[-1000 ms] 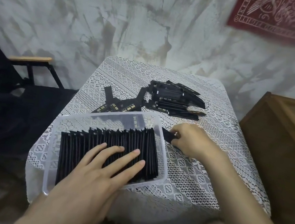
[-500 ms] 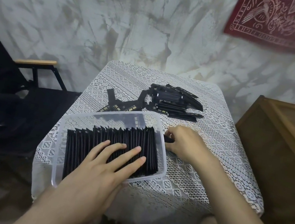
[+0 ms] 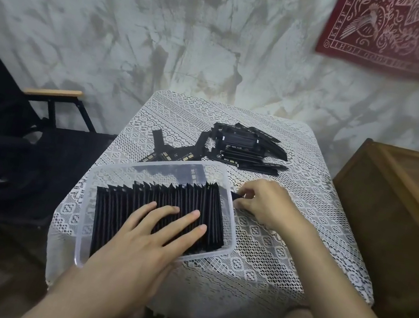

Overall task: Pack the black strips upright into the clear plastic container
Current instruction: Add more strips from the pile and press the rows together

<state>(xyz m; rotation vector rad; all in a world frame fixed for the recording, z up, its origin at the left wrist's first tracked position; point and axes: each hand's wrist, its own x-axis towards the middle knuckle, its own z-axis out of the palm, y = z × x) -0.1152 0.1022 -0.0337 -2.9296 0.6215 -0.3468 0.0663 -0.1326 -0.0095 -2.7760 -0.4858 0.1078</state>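
Nearest, the left hand (image 3: 146,234) lay flat on the row of black strips (image 3: 168,196), fingers straight and spread. The strips stood on edge in the clear box (image 3: 83,221), packed side by side almost up to its right wall. The box sat on the near part of a table with a white lace cloth (image 3: 264,254). Just past the box's right wall, the right hand (image 3: 267,204) pinched 1 black strip (image 3: 237,196) between thumb and fingers; only its dark tip showed, right at the rim. Farther back, a loose pile (image 3: 246,148) of strips lay flat on the cloth, well apart from the box. A black chair (image 3: 9,153) stood left, a wooden chest (image 3: 387,216) right, and a red cloth (image 3: 404,33) hung on the grey wall (image 3: 169,27) behind.

The strips looked thin, light and stiff, maybe slippery. I think it best to hold 1 by its long edges near an end, so it can slide down beside the last strip. The row could tip over like dominoes, so the flat hand should steady it.
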